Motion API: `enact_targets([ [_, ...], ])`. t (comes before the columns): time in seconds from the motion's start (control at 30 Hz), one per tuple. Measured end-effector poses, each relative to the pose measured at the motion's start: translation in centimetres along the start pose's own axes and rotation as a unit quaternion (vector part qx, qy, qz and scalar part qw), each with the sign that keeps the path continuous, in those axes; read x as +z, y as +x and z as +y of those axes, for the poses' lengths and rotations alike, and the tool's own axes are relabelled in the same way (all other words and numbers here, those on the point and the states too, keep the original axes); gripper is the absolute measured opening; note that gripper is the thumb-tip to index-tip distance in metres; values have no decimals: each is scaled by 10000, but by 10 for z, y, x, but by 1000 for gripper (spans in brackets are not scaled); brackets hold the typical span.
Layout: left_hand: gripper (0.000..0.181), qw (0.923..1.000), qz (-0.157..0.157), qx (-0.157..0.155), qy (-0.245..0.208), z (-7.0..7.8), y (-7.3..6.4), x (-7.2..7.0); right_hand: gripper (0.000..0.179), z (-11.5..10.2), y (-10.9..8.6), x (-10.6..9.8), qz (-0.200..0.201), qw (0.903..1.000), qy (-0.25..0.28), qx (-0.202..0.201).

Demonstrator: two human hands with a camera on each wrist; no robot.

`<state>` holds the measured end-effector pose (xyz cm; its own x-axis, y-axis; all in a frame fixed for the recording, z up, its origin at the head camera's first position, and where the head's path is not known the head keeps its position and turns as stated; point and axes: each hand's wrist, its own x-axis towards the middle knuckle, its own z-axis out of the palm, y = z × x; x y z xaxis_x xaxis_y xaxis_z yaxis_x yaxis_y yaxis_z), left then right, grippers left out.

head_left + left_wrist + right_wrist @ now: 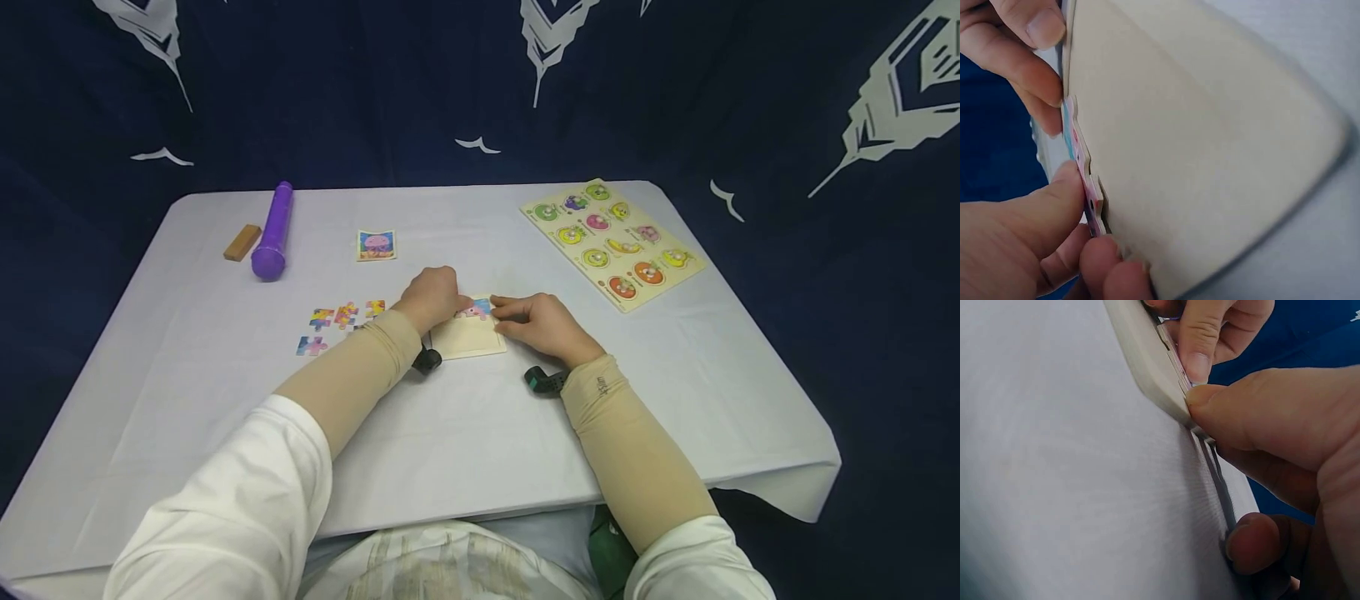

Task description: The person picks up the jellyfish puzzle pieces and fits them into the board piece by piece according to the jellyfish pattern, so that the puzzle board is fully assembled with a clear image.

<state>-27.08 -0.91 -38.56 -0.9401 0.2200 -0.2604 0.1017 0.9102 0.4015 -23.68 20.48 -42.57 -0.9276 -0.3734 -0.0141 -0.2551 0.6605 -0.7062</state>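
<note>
A pale wooden puzzle board [468, 340] lies in front of the person, with a few pink-and-blue jigsaw pieces [477, 309] set along its far edge. At the far left corner, my left hand [432, 296] presses its thumb on these pieces, its other fingers curled at the board's side. My right hand [546, 323] grips the far right corner between thumb and fingers. In the left wrist view, the pieces [1083, 159] show edge-on beside the left thumb. Loose jigsaw pieces [346, 315] lie left of the board, partly hidden by the left forearm.
A small picture card [377, 245] lies beyond the loose pieces. A purple cylinder with a wider end [274, 233] and a wooden block [242, 242] are at the back left. A fruit picture board [611, 242] lies at the back right of the white-covered table [675, 400].
</note>
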Motion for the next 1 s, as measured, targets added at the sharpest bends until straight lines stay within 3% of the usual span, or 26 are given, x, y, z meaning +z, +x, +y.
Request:
enact_targets([
  [0.47,48,9996,121,-81,-249,-2,-6,1,28,1,1,1,6,10000,-27,65],
  [0.67,53,9999,54,-90,-120,-4,-2,0,29,-2,0,0,-4,10000,-38,49],
  [1.0,46,9998,-48,111,-178,-5,-3,-2,29,-1,0,0,-19,10000,-38,29],
])
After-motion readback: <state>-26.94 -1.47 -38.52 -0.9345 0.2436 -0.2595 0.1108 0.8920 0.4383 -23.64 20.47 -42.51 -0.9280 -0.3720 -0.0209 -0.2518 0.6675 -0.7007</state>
